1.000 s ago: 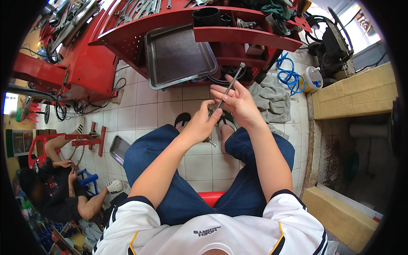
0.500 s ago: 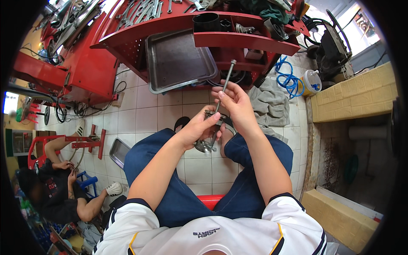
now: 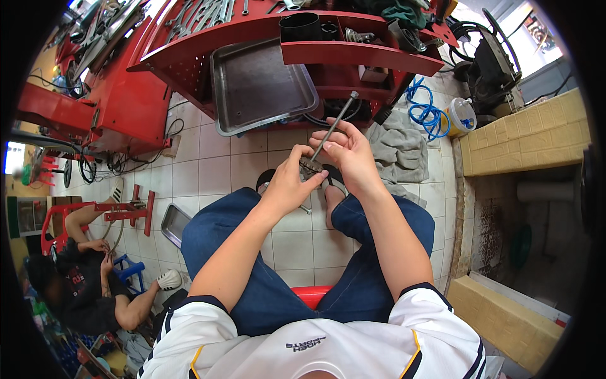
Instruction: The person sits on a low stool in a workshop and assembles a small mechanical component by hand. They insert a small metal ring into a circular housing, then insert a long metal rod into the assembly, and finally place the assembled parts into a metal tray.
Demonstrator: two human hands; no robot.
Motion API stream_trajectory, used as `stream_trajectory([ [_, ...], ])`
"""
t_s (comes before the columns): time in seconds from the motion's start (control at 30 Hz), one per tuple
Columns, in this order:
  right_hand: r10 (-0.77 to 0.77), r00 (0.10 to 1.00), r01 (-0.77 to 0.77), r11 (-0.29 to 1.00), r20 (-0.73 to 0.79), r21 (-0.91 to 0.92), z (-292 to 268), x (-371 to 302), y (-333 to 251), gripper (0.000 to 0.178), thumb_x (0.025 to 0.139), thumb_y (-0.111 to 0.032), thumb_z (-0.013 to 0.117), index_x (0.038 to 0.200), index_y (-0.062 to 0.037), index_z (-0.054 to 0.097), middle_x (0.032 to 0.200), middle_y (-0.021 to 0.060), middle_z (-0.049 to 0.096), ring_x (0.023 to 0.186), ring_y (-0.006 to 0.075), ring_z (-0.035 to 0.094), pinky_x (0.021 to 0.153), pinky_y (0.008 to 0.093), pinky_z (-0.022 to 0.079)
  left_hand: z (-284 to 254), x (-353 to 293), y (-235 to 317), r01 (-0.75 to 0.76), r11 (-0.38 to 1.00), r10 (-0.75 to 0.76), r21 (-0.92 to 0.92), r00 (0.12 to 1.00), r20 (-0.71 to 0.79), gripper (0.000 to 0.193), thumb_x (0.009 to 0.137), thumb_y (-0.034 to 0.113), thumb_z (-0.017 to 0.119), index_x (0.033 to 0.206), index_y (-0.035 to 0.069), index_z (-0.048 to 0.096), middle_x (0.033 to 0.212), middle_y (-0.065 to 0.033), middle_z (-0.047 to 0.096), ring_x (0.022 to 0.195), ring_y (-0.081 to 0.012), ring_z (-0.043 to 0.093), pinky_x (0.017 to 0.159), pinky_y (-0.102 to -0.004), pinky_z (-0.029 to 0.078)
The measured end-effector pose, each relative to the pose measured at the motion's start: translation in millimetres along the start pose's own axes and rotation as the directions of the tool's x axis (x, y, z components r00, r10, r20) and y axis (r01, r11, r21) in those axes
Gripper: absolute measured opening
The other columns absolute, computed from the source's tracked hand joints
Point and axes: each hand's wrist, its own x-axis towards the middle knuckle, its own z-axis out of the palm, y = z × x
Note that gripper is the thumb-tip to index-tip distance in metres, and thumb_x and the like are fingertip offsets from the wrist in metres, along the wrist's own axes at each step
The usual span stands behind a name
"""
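My left hand (image 3: pixel 289 183) is closed around a round, dark metal part (image 3: pixel 309 167) between thumb and fingers, in front of my knees. A long metal bolt (image 3: pixel 341 115) slants up and to the right from that part, its hex-shaped end at the top. My right hand (image 3: pixel 355 158) is at the bolt's middle, thumb and fingers closed on it, with some fingers loosely extended. A short metal end pokes out below my left hand. Most of the round part is hidden by my fingers, so I cannot tell its exact kind.
Ahead stands a red tool cart (image 3: pixel 360 54) with wrenches (image 3: pixel 208 19) on top and a metal tray (image 3: pixel 262 88) leaning against it. A grey cloth (image 3: pixel 396 151), blue hose (image 3: pixel 429 117) and white bucket (image 3: pixel 461 117) lie right. Another person (image 3: pixel 82 278) sits at the left by a small tray (image 3: pixel 175 224).
My left hand has turned over the round metal part and moved slightly up, hiding more of it. The bolt has tilted further right.
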Motion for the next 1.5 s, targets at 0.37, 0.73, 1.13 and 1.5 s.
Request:
stream_trajectory([
  [0.37,-0.064,0.996,0.048,0.973,-0.064,-0.227,-11,6,11,0.053,0.092,-0.011,0.074,0.135,0.0032,0.045,0.1,0.0076,0.068,0.091,0.0134,0.066,0.082,0.027,0.055,-1,0,-2,0.043,0.999,-0.043,-0.008,0.999,-0.014,0.052,0.088,0.027,0.078,0.126,0.006,0.048,0.103,-0.0173,0.069,0.097,-0.0311,0.068,0.087,-0.0394,0.051],
  [0.73,-0.055,0.997,0.048,0.99,-0.055,-0.136,-4,-1,9,0.07,0.094,0.003,0.065,0.151,0.0037,0.025,0.117,0.0197,0.068,0.106,0.024,0.069,0.088,0.0318,0.056,7,-7,-6,-0.076,0.995,0.076,0.07,0.997,0.005,0.06,0.086,0.023,0.079,0.13,0.004,0.044,0.112,-0.0212,0.067,0.106,-0.036,0.068,0.091,-0.0401,0.051],
  [1.13,-0.029,0.98,-0.028,0.961,-0.199,-0.277,1,1,15,0.071,0.088,-0.014,0.079,0.141,0.0079,0.037,0.103,0.0156,0.066,0.098,0.019,0.067,0.083,0.0299,0.056,4,-2,-9,-0.046,0.994,0.048,0.097,0.999,-0.022,0.052,0.087,0.023,0.078,0.125,0.004,0.048,0.106,-0.0193,0.068,0.1,-0.0346,0.069,0.088,-0.0413,0.052],
  [1.5,-0.074,0.989,0.043,0.972,-0.124,-0.231,4,2,9,0.074,0.094,-0.007,0.07,0.151,0.0021,0.023,0.128,0.0235,0.061,0.106,0.021,0.067,0.089,0.0312,0.054,3,-1,-7,-0.092,0.99,0.098,0.11,0.994,-0.053,0.047,0.086,0.023,0.078,0.119,0.004,0.051,0.1,-0.0181,0.068,0.094,-0.0348,0.068,0.084,-0.041,0.052],
])
